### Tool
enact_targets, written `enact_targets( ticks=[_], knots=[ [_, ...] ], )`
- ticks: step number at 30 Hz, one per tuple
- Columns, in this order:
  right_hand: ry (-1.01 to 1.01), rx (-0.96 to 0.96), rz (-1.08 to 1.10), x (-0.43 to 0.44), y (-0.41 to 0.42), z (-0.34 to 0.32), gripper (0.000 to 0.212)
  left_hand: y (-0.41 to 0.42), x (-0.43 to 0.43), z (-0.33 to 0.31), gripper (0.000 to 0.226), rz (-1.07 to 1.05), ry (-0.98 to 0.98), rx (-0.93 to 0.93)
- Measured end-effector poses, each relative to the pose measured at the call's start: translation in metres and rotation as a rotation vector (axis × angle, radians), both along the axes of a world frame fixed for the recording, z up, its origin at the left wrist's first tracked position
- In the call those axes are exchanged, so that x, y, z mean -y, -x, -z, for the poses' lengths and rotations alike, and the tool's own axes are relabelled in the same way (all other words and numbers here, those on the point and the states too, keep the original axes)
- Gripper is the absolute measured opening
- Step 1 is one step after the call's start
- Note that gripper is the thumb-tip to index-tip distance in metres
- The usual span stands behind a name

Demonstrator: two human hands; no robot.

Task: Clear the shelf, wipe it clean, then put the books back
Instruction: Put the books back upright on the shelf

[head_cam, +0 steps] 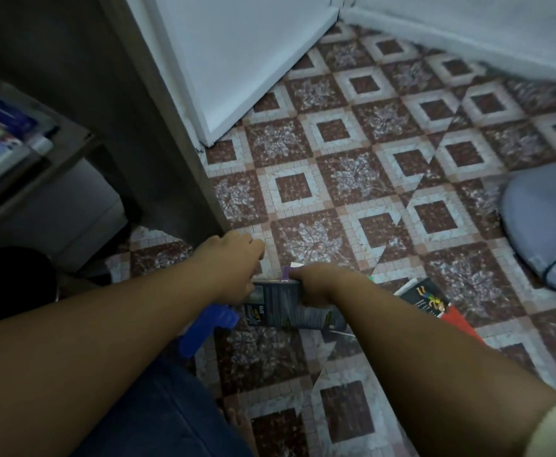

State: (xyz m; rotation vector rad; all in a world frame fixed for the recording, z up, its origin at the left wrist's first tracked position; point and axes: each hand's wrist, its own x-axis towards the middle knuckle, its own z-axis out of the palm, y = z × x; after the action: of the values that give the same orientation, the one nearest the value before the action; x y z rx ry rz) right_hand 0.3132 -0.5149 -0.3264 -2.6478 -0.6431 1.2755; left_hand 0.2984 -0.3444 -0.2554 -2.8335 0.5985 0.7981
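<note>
Bridging left hand and right hand, the grey book is gripped.

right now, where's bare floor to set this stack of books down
Bare tiled floor lies ahead of the books, bordered by the shelf unit's side panel, the white panel and the grey-blue cushion. It is crowded close in: a black-and-red book by the right hand, a blue object by the left hand.

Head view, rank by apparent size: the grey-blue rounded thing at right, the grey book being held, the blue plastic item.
1. grey-blue rounded thing, largest, though cut off by the frame.
2. grey book, partly covered.
3. blue plastic item, partly hidden; close to the book, so that order is unsure.
</note>
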Motion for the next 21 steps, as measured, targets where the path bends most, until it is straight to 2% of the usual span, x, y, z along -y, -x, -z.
enact_targets(
  ticks=[6, 10, 18, 21],
  knots=[
    [-0.056, 0.255, -0.069, -0.018, -0.001, -0.092, 0.033, 0.02, -0.017, -0.051, 0.04, -0.06, -0.049, 0.089],
    [-0.096, 0.376, -0.118, -0.034, 0.011, -0.154, 0.029, 0.038, -0.032, -0.082, 0.037, -0.086, -0.044, 0.211],
    [-0.177, 0.558, -0.226, -0.084, 0.044, -0.247, 0.038, 0.073, -0.078, -0.159, 0.025, -0.257, 0.117, 0.293],
    [-0.185, 0.622, -0.285, -0.111, 0.051, -0.27, 0.035, 0.087, -0.103, -0.181, 0.022, -0.289, 0.105, 0.349]
  ],
)
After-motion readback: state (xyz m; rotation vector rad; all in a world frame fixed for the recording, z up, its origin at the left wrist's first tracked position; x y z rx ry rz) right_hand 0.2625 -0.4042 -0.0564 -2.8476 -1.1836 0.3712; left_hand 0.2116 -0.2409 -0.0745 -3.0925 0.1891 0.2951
